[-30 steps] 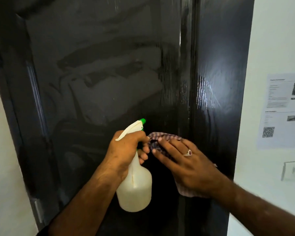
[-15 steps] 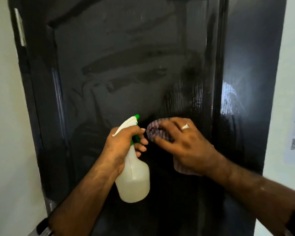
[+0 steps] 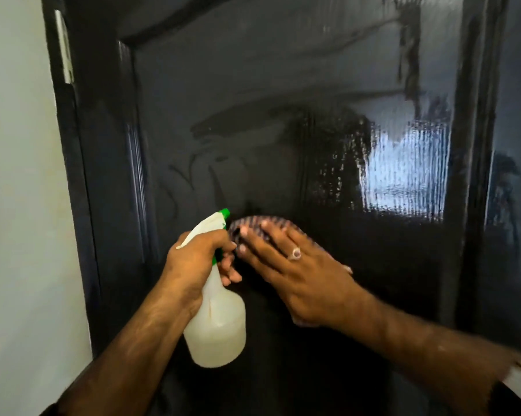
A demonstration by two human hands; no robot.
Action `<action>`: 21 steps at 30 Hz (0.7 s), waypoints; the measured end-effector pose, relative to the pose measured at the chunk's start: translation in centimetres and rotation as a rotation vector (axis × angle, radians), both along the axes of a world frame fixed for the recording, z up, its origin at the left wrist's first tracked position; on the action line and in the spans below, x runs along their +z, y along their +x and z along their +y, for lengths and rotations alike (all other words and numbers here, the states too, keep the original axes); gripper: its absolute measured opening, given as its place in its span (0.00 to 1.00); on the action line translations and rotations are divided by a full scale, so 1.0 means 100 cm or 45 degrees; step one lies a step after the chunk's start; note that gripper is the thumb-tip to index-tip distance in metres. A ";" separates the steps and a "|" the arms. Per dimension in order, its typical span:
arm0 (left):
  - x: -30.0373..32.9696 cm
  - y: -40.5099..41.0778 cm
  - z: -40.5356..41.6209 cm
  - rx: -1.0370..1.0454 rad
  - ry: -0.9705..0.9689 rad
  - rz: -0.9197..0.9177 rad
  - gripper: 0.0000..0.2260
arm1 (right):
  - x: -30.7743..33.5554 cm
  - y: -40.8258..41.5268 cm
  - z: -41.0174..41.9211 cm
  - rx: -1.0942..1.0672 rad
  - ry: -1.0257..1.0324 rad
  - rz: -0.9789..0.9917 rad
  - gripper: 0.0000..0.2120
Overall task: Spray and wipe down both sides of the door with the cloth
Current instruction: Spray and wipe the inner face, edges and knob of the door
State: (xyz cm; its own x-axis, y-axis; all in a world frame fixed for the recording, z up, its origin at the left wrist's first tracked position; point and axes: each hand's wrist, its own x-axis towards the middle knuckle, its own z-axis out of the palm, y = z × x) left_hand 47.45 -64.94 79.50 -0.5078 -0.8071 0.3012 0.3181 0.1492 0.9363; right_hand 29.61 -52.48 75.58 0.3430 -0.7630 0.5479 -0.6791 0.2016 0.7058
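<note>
The left hand (image 3: 197, 259) gripped the spray bottle (image 3: 215, 319) by its neck, fingers curled round it. Just right, the right hand (image 3: 295, 274), fingers straight, pressed the checked cloth (image 3: 253, 221) flat against the wet dark door (image 3: 283, 115).

- No text, label, brand, number or sign can be read anywhere in the head view.
- The spray bottle (image 3: 215, 322) shows a plain whitish body with no printing on the side that faces the camera.
- The door (image 3: 283, 115) carries only wet streaks and reflections, no lettering.
- The pale plate (image 3: 64, 46) on the door frame's left edge is blank as far as can be told.
</note>
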 end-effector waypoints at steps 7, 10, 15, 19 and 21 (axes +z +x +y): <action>0.031 0.007 -0.031 -0.160 -0.073 0.003 0.01 | 0.142 0.010 -0.022 -0.150 -0.648 -0.148 0.46; 0.052 0.001 -0.034 -0.177 -0.089 0.041 0.01 | 0.180 0.017 -0.034 -0.173 -0.849 -0.262 0.43; 0.065 -0.010 -0.032 -0.362 -0.104 0.000 0.05 | 0.089 0.008 -0.020 -0.148 -0.223 0.114 0.47; 0.069 -0.027 -0.014 -0.429 -0.078 -0.062 0.07 | 0.082 -0.030 0.039 -0.178 -0.384 0.091 0.41; 0.077 -0.041 0.003 -0.433 -0.076 -0.064 0.08 | 0.115 -0.047 0.068 -0.237 -0.616 0.012 0.42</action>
State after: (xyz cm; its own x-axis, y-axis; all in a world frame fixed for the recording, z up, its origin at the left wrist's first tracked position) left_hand 43.33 -64.67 87.19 -0.7601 -0.5708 0.3105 0.3129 0.0973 0.9448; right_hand 24.94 -45.66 87.06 0.2324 -0.4716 0.8507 -0.5948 0.6231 0.5079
